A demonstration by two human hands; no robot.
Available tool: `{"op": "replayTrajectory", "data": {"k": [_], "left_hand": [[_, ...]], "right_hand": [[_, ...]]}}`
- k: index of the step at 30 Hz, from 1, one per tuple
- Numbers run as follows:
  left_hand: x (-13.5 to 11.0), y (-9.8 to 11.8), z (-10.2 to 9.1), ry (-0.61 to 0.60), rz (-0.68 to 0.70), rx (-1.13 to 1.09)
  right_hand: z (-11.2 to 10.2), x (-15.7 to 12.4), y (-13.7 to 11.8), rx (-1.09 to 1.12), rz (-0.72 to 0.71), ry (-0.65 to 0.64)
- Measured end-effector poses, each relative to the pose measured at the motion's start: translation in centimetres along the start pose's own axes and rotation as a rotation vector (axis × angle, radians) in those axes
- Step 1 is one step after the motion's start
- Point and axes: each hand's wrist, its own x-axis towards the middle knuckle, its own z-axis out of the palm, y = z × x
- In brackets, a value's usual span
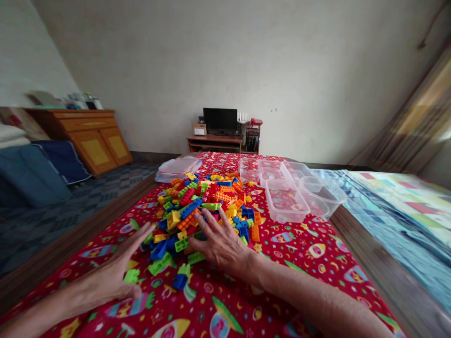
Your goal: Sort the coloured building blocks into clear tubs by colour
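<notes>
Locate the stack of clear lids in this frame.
In the head view, the stack of clear lids lies at the far left edge of the red cloth, just behind the brick pile, opposite the clear containers on the right.

Forearms (317, 300), bottom edge: cut off. Bricks (207, 202) under right hand (220, 244): hidden. Clutter (82, 101) atop cabinet (89, 136), upper left: blurred. Desk items (220, 123), centre: too small.

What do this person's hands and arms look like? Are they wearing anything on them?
Both are bare. The left hand and right hand have no gloves, and I see no rings, watch or bracelet. The forearms are uncovered as far as the picture's edge, so no sleeve shows.
</notes>
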Motion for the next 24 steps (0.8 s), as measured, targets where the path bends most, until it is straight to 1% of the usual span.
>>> {"op": "replayTrajectory", "data": {"k": [3,5,6,8,10,11,13,16,18,20,22,24], "left_hand": [[1.2,2.5,1.5,0.061,0.063,0.055],[2.7,4.1,2.3,0.094,0.065,0.11],[3.5,4.8,2.6,0.133,0.069,0.131],[5.5,5.9,2.9,0.213,0.097,0.161],[7.7,6.8,2.7,0.254,0.128,0.189],[8.8,7.2,2.5,0.266,0.149,0.2],[11.1,8.0,2.0,0.283,0.192,0.213],[14.9,9.1,1.8,0.306,0.253,0.191],[17.7,9.7,2.0,0.293,0.275,0.147],[20.5,10.3,2.2,0.268,0.262,0.076],[22.7,10.8,2.2,0.255,0.247,-0.018],[23.9,11.1,1.7,0.24,0.262,-0.142]], "right_hand": [[0.2,0.0,1.5,-0.019,0.092,-0.009],[0.1,0.1,2.9,-0.023,0.177,-0.013],[0.1,0.1,3.7,-0.021,0.233,-0.014],[0.1,-0.2,5.6,-0.022,0.357,-0.008],[0.5,-0.9,7.6,-0.034,0.452,0.009],[0.8,-1.4,8.6,-0.041,0.475,0.029],[1.6,-2.7,10.5,-0.044,0.475,0.106],[2.5,-4.3,12.4,-0.036,0.391,0.268],[2.3,-4.5,12.6,-0.023,0.32,0.343],[1.3,-4.0,12.1,-0.004,0.3,0.375],[-0.2,-2.8,10.8,0.017,0.314,0.359],[-1.8,-1.4,9.0,0.044,0.302,0.295]]}}
